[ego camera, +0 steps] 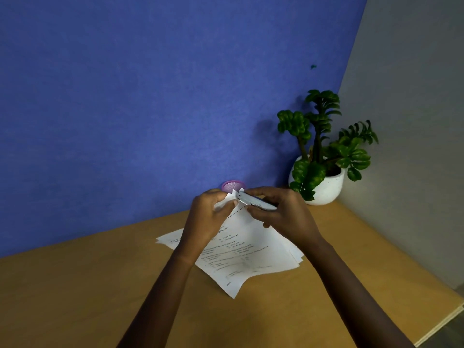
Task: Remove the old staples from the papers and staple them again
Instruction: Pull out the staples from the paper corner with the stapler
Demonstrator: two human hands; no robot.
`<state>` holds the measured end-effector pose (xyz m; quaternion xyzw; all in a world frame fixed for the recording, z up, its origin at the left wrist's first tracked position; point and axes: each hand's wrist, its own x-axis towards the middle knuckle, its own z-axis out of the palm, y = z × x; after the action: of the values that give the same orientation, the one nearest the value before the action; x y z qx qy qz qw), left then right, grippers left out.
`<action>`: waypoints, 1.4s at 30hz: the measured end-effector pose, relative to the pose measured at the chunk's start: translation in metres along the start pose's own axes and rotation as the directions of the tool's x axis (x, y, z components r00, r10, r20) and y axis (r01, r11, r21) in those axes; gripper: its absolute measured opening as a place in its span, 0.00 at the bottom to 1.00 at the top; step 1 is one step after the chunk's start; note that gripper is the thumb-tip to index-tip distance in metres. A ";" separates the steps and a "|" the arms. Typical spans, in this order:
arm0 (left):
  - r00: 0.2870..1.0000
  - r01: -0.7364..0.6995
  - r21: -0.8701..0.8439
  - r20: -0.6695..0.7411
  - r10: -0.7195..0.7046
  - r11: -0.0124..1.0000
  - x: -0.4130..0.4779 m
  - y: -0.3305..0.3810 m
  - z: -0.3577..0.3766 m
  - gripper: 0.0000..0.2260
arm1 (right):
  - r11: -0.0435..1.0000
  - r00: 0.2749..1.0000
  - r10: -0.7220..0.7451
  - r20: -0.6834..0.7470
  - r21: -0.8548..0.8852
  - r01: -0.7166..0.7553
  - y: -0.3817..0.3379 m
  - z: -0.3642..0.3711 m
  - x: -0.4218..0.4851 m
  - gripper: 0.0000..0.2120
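Left hand [208, 217] pinches papers [251, 247] corner, right hand [281, 217] clamps stapler [256, 201] on it; loose sheets could misalign, staple missing some

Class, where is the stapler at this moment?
In the head view, the stapler is in the right hand, raised over the table at the papers' lifted corner, just before the purple cup.

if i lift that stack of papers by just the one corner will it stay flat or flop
Likely flop: the papers are thin loose sheets, and the corner pinched by the left hand already bends up off the desk. They may also fan apart, since the edges near the right side sit splayed, not aligned.
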<state>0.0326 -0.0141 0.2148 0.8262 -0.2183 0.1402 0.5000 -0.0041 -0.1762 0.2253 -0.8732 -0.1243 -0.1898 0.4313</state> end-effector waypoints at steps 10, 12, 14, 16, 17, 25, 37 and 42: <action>0.997 -0.066 0.123 -0.022 0.069 0.990 0.000 -0.003 -0.003 0.09 | 0.998 1.000 0.007 0.030 0.066 -0.009 0.002 -0.001 0.003 0.14; 0.997 -0.071 0.130 -0.027 0.075 0.989 0.000 -0.003 -0.003 0.09 | 0.997 0.999 0.006 0.036 0.076 -0.008 0.002 0.000 0.003 0.14; 0.996 -0.078 0.140 -0.025 0.082 0.987 0.000 -0.004 -0.003 0.09 | 0.996 0.999 0.009 0.043 0.084 -0.012 0.002 0.000 0.002 0.14; 0.996 -0.088 0.150 -0.020 0.092 0.985 0.000 -0.004 -0.003 0.09 | 0.993 0.999 0.022 0.042 0.116 -0.027 0.002 0.000 0.003 0.14; 0.995 -0.089 0.151 -0.020 0.093 0.984 0.001 -0.004 -0.002 0.09 | 0.991 0.999 0.027 0.042 0.133 -0.032 0.003 0.000 0.003 0.14; 0.999 -0.032 0.162 -0.009 0.034 0.986 -0.006 -0.022 -0.005 0.08 | 0.975 0.981 0.143 -0.129 0.190 -0.118 0.014 -0.028 0.013 0.15; 0.884 0.350 -0.433 -0.141 -0.446 0.831 -0.008 -0.021 0.011 0.13 | 0.923 0.955 0.295 0.032 0.247 -0.294 0.012 0.010 -0.002 0.14; 0.790 0.428 -0.600 -0.116 -0.603 0.676 -0.007 -0.015 0.021 0.07 | 0.831 0.892 0.426 0.148 0.325 -0.451 0.007 0.035 -0.008 0.20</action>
<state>0.0346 -0.0253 0.1910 0.6443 0.0761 0.0491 0.7594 -0.0007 -0.1525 0.1973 -0.7932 0.0327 -0.0300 0.6073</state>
